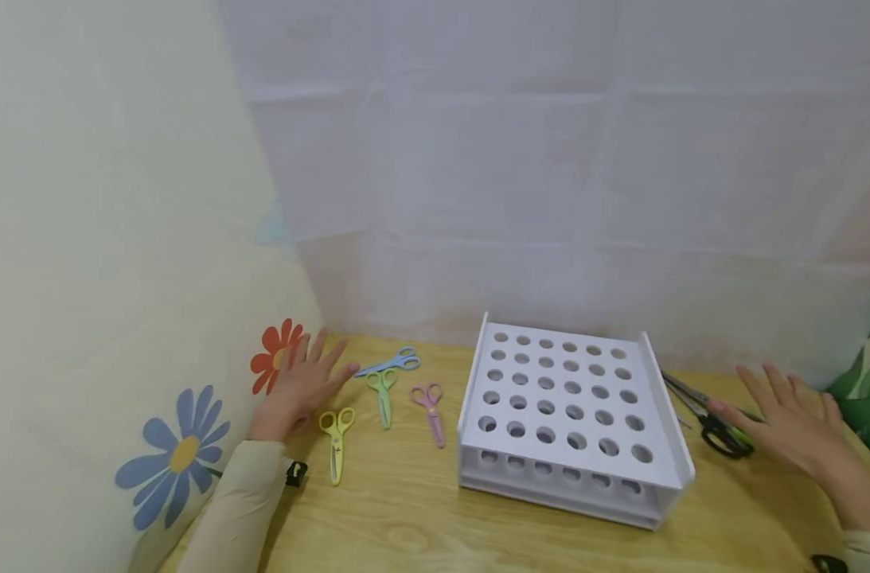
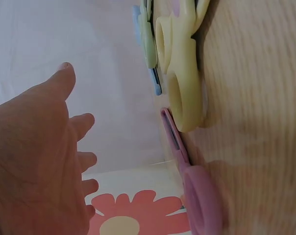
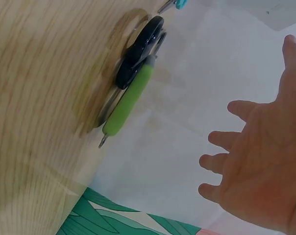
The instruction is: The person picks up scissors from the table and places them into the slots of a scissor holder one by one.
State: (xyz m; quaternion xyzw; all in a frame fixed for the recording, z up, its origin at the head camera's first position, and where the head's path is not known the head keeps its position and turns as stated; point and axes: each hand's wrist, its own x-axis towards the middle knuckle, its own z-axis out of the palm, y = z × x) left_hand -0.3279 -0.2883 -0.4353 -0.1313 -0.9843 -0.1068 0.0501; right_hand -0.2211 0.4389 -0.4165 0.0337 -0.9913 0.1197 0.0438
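My left hand (image 1: 298, 390) is held open with spread fingers at the table's left side, holding nothing. Beneath its wrist lies a pair of pink scissors (image 2: 203, 198), mostly hidden in the head view. Just right of this hand lie yellow scissors (image 1: 337, 450), green scissors (image 1: 385, 402), blue scissors (image 1: 395, 363) and purple scissors (image 1: 431, 414). On the far right my right hand (image 1: 796, 422) is also spread and holds nothing. Nearest to it are black-handled scissors (image 1: 724, 438) and a slim tool with a green handle (image 3: 130, 101), lying close together.
A white rack (image 1: 559, 397) with rows of round holes and raised sides stands between the hands on the wooden table (image 1: 377, 517). Pale cloth (image 1: 477, 199) hangs along the back, and a flower-patterned cloth (image 1: 119, 318) on the left. Green leaf-patterned fabric (image 1: 868, 398) borders the right.
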